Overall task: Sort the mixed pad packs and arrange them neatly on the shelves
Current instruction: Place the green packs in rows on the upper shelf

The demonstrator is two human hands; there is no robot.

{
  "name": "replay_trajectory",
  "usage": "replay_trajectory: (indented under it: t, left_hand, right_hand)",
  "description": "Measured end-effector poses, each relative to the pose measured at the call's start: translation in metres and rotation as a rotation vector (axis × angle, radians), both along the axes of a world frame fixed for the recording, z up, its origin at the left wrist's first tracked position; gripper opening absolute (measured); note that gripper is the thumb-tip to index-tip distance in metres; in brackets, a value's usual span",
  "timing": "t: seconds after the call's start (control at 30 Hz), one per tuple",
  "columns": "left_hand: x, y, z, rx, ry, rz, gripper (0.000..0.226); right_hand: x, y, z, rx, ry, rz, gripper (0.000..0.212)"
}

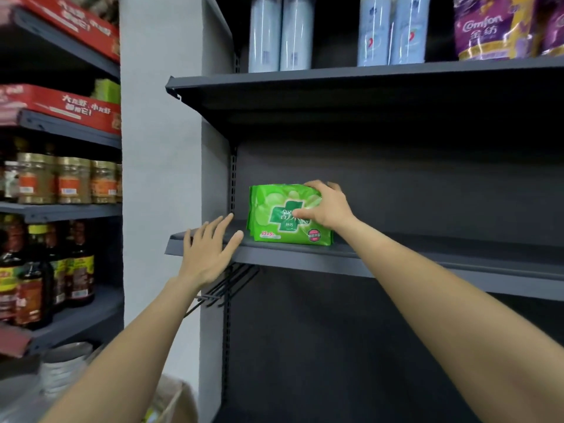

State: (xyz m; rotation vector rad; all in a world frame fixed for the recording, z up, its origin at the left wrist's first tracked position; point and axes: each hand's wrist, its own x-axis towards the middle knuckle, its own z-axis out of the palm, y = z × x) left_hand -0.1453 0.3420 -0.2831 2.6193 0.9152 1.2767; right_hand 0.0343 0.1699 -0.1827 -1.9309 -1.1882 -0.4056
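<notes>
Green pad pack (290,216) upright on the grey shelf (396,261), near its left end | my right hand (328,206) grips pack's top-right corner | my left hand (210,248) fingers spread, over shelf's front edge left of pack.

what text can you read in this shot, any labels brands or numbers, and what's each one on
"Comfon" with "金纺" under it: purple pouch on the top shelf.
"15+5": bottom left corner of the green pad pack, which the right hand holds on the middle shelf.
"大龙虾, 小龙虾": red boxes on the left rack; blurred, not certain.
Too blurred to read: the pack's white cross logo, bottle and jar labels.
</notes>
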Motion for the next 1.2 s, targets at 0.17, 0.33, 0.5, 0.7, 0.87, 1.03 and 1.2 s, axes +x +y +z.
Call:
replay_trajectory:
  t: [0.17, 0.33, 0.5, 0.7, 0.87, 1.03, 1.2]
  left_hand:
    - [0.002, -0.003, -0.002, 0.074, -0.013, -0.009, 0.088]
    - [0.003, 0.007, -0.003, 0.09, -0.026, -0.008, 0.086]
    - [0.001, 0.01, -0.005, 0.085, -0.026, -0.022, 0.085]
    - [0.001, 0.006, -0.003, 0.073, -0.013, -0.043, 0.086]
    - [0.001, 0.006, -0.004, 0.086, -0.02, -0.051, 0.083]
    - [0.0, 0.007, -0.002, 0.069, 0.006, -0.059, 0.057]
    - [-0.001, 0.009, -0.001, 0.035, 0.021, -0.053, 0.054]
  right_hand:
    - [0.002, 0.041, -0.004, 0.006, 0.0, 0.033, 0.07]
    - [0.001, 0.09, -0.006, -0.073, -0.028, -0.026, 0.065]
    - [0.006, 0.107, -0.002, -0.208, 0.014, -0.059, 0.086]
    - [0.023, 0.104, -0.006, -0.088, 0.164, 0.021, 0.103]
    - [0.016, 0.121, -0.005, -0.117, 0.034, 0.018, 0.076]
    - [0.002, 0.142, -0.006, -0.245, -0.011, -0.116, 0.082]
    - [-0.016, 0.115, -0.001, -0.278, -0.077, -0.123, 0.084]
